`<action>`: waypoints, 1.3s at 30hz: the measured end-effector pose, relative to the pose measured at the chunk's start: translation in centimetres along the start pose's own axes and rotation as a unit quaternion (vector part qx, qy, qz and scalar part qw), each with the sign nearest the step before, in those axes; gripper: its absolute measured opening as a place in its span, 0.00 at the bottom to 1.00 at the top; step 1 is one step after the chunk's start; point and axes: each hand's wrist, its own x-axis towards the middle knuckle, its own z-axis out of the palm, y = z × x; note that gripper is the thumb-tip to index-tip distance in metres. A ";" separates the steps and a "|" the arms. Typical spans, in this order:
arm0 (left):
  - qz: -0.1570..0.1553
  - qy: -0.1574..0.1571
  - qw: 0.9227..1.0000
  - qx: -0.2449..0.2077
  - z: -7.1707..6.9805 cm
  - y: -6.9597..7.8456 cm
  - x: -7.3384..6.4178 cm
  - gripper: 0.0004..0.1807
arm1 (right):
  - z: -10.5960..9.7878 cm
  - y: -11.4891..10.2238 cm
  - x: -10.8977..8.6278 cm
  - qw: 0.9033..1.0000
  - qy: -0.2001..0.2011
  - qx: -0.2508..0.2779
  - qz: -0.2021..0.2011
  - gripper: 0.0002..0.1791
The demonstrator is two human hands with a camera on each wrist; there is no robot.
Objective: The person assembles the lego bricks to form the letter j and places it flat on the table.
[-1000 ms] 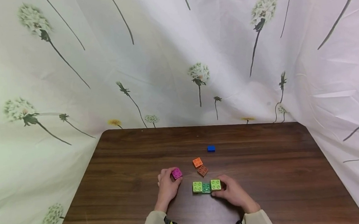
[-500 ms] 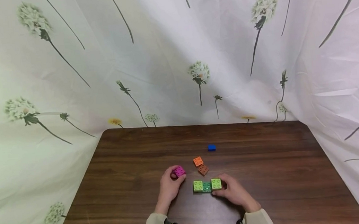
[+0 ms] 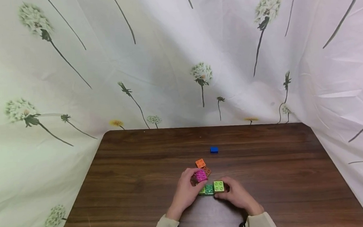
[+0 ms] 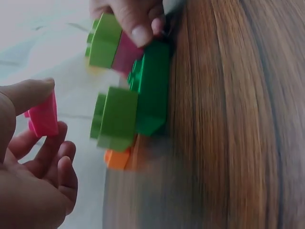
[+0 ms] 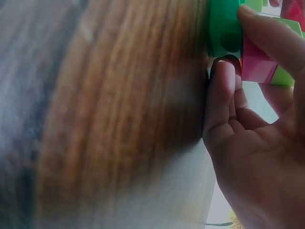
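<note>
My left hand (image 3: 184, 190) pinches a magenta toy building brick (image 3: 201, 175) between thumb and fingertips. In the head view that brick overlaps the far side of the left lime brick (image 4: 116, 117); the left wrist view shows it apart from the build, studs facing up. The build has a long green brick (image 3: 209, 189) at its base. On its right end sits a pink brick (image 4: 127, 53), topped by another lime brick (image 3: 218, 186). My right hand (image 3: 237, 194) grips this right end, thumb on the near side. The left lime brick is partly hidden behind my left thumb.
Behind the build, an orange brick (image 3: 200, 163) lies by a brown brick (image 3: 207, 170), which the magenta one partly covers in the head view. Farther back is a blue brick (image 3: 214, 150). A flowered white cloth (image 3: 165, 58) hangs beyond the brown wooden table (image 3: 266, 146).
My left hand has carried the magenta brick rightward from the table on the left to the build's left end. The right hand and the build have stayed in place.
</note>
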 end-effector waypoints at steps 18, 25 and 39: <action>0.101 -0.068 0.988 0.100 2.5 1.5 0.3 0.21 | 0.2 0.2 0.1 1.000 0.013 -0.001 -0.028 0.18; 0.129 -0.066 0.983 0.113 2.8 1.8 0.1 0.22 | 0.2 0.2 0.1 0.999 0.016 0.004 -0.041 0.20; 0.117 -0.086 0.983 0.111 2.9 1.8 0.0 0.21 | 0.2 0.1 0.1 1.000 0.017 -0.002 -0.025 0.20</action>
